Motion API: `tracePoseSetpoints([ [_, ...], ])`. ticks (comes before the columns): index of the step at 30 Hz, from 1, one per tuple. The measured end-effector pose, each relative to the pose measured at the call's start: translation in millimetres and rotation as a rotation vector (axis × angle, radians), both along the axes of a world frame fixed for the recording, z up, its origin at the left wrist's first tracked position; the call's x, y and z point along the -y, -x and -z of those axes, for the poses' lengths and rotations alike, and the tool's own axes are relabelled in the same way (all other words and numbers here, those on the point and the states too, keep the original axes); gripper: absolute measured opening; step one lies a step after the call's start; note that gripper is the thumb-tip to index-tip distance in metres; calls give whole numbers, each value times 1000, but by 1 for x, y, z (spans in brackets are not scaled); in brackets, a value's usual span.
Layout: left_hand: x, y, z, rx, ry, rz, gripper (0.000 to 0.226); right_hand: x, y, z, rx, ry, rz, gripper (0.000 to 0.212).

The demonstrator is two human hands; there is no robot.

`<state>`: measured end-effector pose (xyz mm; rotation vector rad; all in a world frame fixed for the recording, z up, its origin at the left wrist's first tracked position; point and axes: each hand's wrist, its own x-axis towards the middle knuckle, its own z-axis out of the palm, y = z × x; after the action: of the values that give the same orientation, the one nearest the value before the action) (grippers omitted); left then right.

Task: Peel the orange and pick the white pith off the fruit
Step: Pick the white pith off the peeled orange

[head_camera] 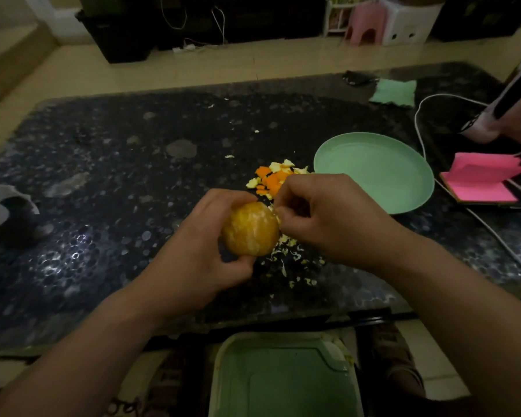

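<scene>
A peeled orange [250, 230], pale orange with thin white streaks, is held above the dark table near its front edge. My left hand [202, 245] grips it from the left, fingers over the top and thumb beneath. My right hand [322, 215] is curled at the fruit's upper right side, with its fingertips pinching a bit of white pith there. Orange peel pieces [272, 179] lie in a heap just behind the hands. Small white pith shreds [292, 257] are scattered on the table below my right hand.
A mint-green plate [373, 170] lies right of the peel heap. Pink notepads [481, 182], a white cable [418, 121] and a pink appliance [512, 109] crowd the right end. A green cloth [394, 91] lies at the back. A green-lidded bin [283, 377] stands below the table's front edge.
</scene>
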<state>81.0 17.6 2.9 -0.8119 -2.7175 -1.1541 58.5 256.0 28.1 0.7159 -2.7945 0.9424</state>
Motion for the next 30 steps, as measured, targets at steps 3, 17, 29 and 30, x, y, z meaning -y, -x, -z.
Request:
tracePoseSetpoints([
  [3, -1, -4, -4, 13, -22, -8, 73, -5, 5, 5, 59, 29, 52, 7],
  [17, -17, 11, 4, 1199, -1178, -429, 65, 8, 15, 28, 195, -335, 210, 25],
  [29, -22, 17, 9, 1224, -1213, -550, 58, 15, 14, 28, 139, -225, 236, 25],
  [30, -22, 18, 10, 1210, -1206, -552, 55, 17, 13, 23, 89, -176, 260, 25],
])
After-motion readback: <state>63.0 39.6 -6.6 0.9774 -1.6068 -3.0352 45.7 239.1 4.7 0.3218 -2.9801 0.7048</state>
